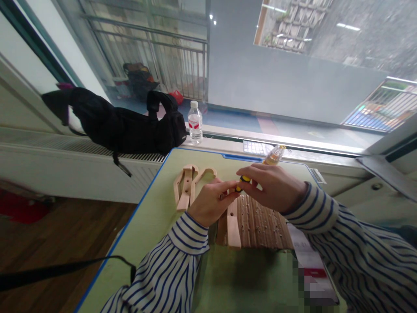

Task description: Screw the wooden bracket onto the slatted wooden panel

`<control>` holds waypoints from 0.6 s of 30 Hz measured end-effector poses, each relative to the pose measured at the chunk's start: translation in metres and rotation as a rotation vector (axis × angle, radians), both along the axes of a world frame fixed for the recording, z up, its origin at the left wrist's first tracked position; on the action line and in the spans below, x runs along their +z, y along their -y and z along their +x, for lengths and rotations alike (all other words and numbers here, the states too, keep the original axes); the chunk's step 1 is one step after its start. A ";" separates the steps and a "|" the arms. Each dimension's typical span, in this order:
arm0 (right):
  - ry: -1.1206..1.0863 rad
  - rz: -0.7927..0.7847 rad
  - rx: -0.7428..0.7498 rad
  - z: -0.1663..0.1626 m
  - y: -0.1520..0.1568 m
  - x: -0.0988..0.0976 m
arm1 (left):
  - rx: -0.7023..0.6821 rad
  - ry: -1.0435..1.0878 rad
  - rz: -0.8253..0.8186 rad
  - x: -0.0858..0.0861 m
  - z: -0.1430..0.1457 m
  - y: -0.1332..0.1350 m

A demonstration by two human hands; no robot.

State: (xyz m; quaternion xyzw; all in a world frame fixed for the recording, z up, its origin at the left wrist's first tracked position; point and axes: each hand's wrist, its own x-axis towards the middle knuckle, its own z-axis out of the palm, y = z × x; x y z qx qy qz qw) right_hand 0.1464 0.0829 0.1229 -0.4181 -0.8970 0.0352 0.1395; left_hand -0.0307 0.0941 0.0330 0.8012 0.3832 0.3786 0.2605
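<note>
Pinching, between thumb and forefinger of the right hand (pixel 270 184), a yellow-black handle (pixel 245 178), with just its thickness between the fingertips. Holding the left hand (pixel 208 202) close against its left side, with thumb and forefinger drawn nearly together; cannot tell of anything gripped there. Have the handle near the far end of a wooden strip (pixel 233 230), pierced with a hole and lying on a brown ridged block (pixel 265 226); cannot see, behind the fingers, any contact with the wood. Can see hooked wooden pieces (pixel 186 191) grouped on the green table (pixel 146 226), left of the left hand. Beyond the table, can see a water bottle (pixel 195 124) upright on the sill, beside a black bag (pixel 130 130).
</note>
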 end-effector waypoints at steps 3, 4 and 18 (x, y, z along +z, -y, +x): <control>0.023 0.017 0.005 0.000 0.000 0.000 | -0.012 -0.006 -0.002 0.000 0.000 0.000; 0.024 0.026 -0.002 0.000 0.000 -0.001 | -0.017 -0.008 0.000 0.000 -0.001 0.000; 0.044 0.097 -0.085 -0.009 0.007 -0.009 | -0.098 -0.031 0.066 0.007 -0.003 0.001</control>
